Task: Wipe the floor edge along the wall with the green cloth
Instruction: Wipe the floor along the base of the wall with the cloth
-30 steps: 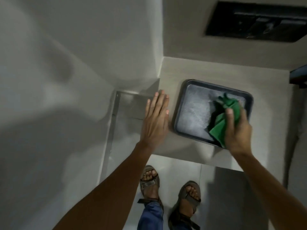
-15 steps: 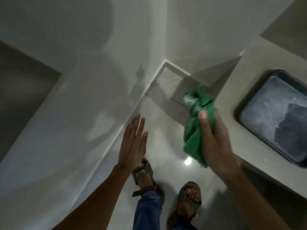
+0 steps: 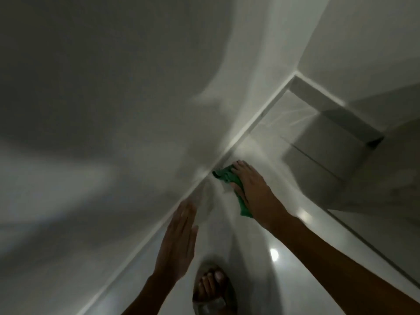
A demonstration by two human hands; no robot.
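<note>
The green cloth [image 3: 225, 176] lies pressed on the glossy white floor, right against the pale skirting strip [image 3: 245, 130] at the foot of the wall. My right hand [image 3: 252, 189] is flat on top of it, fingers pointing at the wall, and covers most of it; a green corner sticks out at the fingertips and another strip by the wrist. My left hand [image 3: 179, 242] hovers open, fingers together and straight, just beside the wall lower down the same edge, holding nothing.
The white wall [image 3: 113, 110] fills the left and top. A grey counter base [image 3: 341, 146] stands at the right, meeting the wall in a corner. One sandalled foot [image 3: 212, 289] stands on the floor [image 3: 284, 223] at the bottom.
My right hand has dropped from mid-air to the floor and set the cloth against the skirting. The view swung down and left, so the dark tray left the frame.
</note>
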